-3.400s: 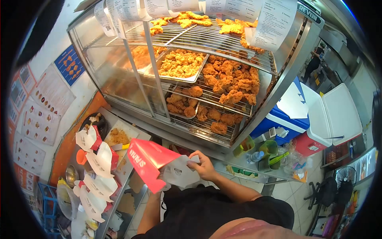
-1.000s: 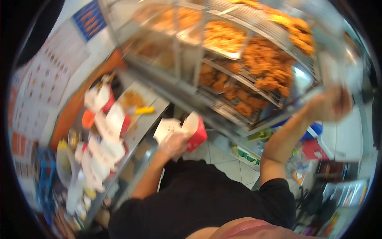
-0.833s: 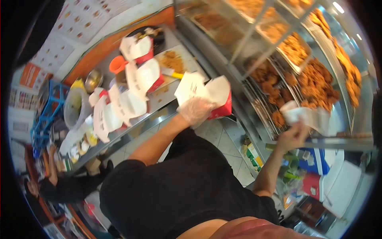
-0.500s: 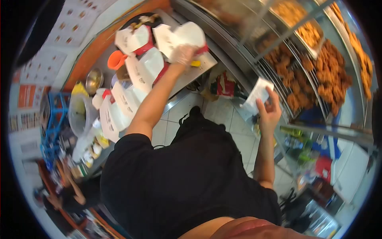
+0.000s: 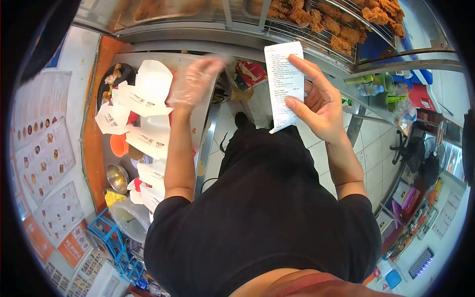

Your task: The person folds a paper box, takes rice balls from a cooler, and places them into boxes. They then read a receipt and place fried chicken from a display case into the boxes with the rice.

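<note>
My right hand (image 5: 320,101) pinches a long printed receipt (image 5: 283,81) along its edge, with the text facing me. A clear plastic glove covers my left hand (image 5: 196,83), which is raised beside the open takeaway boxes; its fingertips are smeared by motion, and I see nothing held in it. The nearest white takeaway box (image 5: 152,81) stands with its flaps up at the left. Further boxes (image 5: 148,140) follow in a row toward me on the counter.
Fried chicken (image 5: 341,29) lies on wire racks in a display case ahead. Along the left wall are a black plate with food scraps (image 5: 112,79), an orange cup (image 5: 118,145), a metal bowl (image 5: 118,177) and a blue rack (image 5: 116,242).
My left hand has come away from the far takeaway box, back toward me. My right hand has brought the receipt in front of me, and the view has turned to the right.
</note>
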Available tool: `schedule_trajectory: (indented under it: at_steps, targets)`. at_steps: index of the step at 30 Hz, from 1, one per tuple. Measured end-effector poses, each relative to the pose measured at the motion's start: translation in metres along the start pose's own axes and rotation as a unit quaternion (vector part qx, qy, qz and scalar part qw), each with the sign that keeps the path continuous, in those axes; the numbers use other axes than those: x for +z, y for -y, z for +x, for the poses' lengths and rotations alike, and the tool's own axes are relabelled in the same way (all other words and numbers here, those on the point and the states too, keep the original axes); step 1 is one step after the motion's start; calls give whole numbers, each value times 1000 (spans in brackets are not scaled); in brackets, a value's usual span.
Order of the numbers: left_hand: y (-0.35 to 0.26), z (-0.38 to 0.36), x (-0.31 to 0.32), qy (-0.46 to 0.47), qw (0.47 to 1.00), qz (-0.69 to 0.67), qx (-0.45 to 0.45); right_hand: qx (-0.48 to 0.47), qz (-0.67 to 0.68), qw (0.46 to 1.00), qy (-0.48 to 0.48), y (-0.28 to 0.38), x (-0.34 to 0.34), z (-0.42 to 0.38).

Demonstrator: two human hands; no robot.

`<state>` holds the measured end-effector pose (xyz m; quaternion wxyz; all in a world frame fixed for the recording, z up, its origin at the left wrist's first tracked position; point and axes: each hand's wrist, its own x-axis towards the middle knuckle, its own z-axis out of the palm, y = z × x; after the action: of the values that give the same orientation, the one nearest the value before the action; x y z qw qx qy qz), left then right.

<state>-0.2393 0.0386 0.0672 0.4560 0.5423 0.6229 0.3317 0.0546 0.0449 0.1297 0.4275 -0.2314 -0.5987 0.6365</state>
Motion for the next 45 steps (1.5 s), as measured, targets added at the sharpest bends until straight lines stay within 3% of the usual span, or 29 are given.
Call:
schedule_trajectory:
  at_steps: [1, 2, 3, 5, 8, 14, 18, 21, 24, 25, 27, 28, 29, 30, 32, 33, 34, 36, 37, 39, 41, 42, 43, 44, 45]
  targets:
    - [-9, -4, 12, 135, 977, -150, 72, 0, -2, 1000, 0, 0, 2, 0]
    - [-11, -10, 29, 188, 946, -208, 165, 3, 1, 1000, 1, 0, 3, 0]
    - [-18, -16, 46, 198, 932, -246, 175, 6, 4, 1000, 3, 0, 4, 0]
    - [-50, -25, 73, 186, 891, -388, 145, 14, 8, 1000, 5, -2, 5, -3]
    - [-73, -4, 99, 188, 776, -598, 67, 34, 7, 999, 13, 0, 1, -11]
    - [-103, 19, 121, 167, 788, -586, 91, 55, 18, 997, 47, 4, -33, -26]
    - [-123, 34, 160, 184, 708, -673, 105, 52, 12, 996, 69, 20, -79, -34]
    - [-157, 34, 198, 153, 678, -714, 83, 56, -58, 988, 131, 45, -150, -47]
    - [-182, 48, 247, 142, 739, -631, 186, -22, -167, 935, 313, 84, -260, -53]
    - [-194, 48, 267, 126, 741, -631, 190, 1, -172, 927, 333, 99, -300, -61]
    - [-219, 49, 318, 128, 697, -688, 156, -17, -227, 897, 378, 140, -388, -72]
    - [-232, 45, 345, 107, 719, -670, 150, -27, -260, 887, 380, 161, -430, -80]
    - [-230, 54, 369, 138, 735, -636, 192, -54, -277, 893, 349, 182, -473, -86]
    - [-250, 50, 396, 111, 777, -593, 181, -27, -248, 925, 288, 205, -515, -95]
    - [-271, 66, 436, 159, 831, -484, 222, -115, -208, 961, 141, 229, -602, -107]
    - [-277, 71, 458, 150, 826, -506, 196, -151, -255, 953, 52, 248, -639, -107]
    - [-278, 77, 475, 133, 822, -527, 172, -180, -278, 943, 22, 264, -682, -96]
    - [-295, 91, 503, 123, 851, -494, 128, -213, -193, 954, -82, 271, -774, -72]
    - [-302, 98, 513, 117, 866, -474, 107, -115, -236, 939, -220, 283, -787, -66]
    - [-309, 108, 528, 107, 844, -522, 68, -14, -276, 935, -221, 277, -857, -42]
    - [-305, 130, 540, 144, 822, -547, 65, 131, -383, 885, -231, 248, -927, -16]
    - [-311, 138, 545, 139, 832, -533, 70, 175, -442, 873, -107, 214, -1004, -7]
    - [-322, 153, 557, 134, 844, -515, 68, 295, -609, 736, 6, 161, -1065, 4]
    - [-326, 158, 563, 123, 851, -505, 73, 391, -617, 681, -56, 171, -1007, 2]
    - [-329, 165, 569, 131, 844, -513, 84, 445, -641, 624, 43, 146, -1033, 5]
